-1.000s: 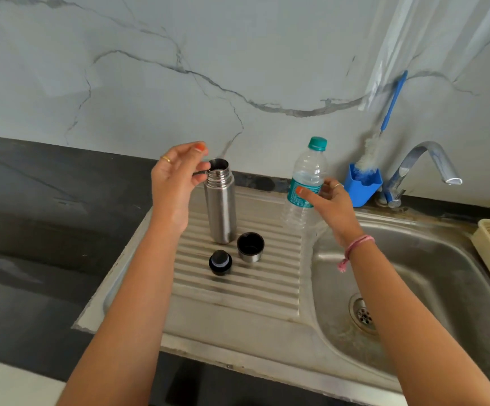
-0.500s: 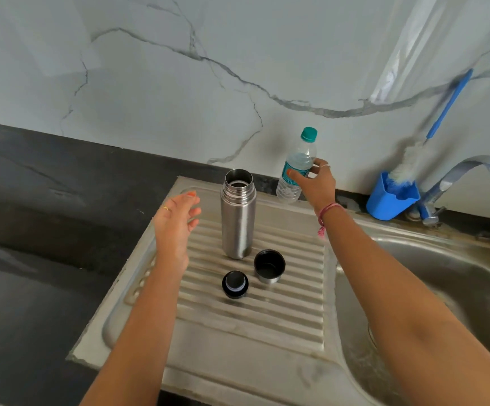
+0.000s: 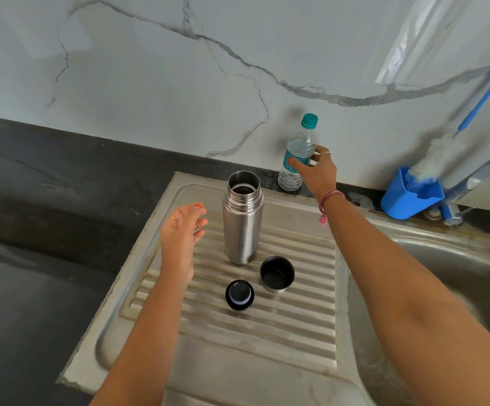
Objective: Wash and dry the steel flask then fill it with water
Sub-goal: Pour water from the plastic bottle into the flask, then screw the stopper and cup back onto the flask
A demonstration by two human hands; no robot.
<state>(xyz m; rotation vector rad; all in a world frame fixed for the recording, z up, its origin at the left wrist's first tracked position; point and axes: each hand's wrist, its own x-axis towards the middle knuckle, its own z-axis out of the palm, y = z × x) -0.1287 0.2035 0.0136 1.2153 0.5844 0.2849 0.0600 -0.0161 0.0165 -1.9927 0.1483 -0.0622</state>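
The steel flask (image 3: 242, 227) stands upright and uncapped on the ribbed drainboard (image 3: 267, 332). Its steel cup lid (image 3: 277, 273) sits mouth-up just in front of it on the right, and the black stopper (image 3: 239, 294) lies in front. My left hand (image 3: 180, 232) hovers just left of the flask with relaxed fingers, touching nothing. My right hand (image 3: 315, 171) grips a clear water bottle (image 3: 299, 142) with a green cap, upright at the back edge by the wall, behind and to the right of the flask.
A blue holder (image 3: 407, 197) with a blue-handled bottle brush (image 3: 437, 153) stands at the back right beside the faucet (image 3: 484, 171). The sink basin (image 3: 457, 273) lies on the right. Dark countertop (image 3: 47, 230) spreads to the left.
My left hand let go of the flask's neck and dropped to its left. My right hand carried the water bottle back toward the wall.
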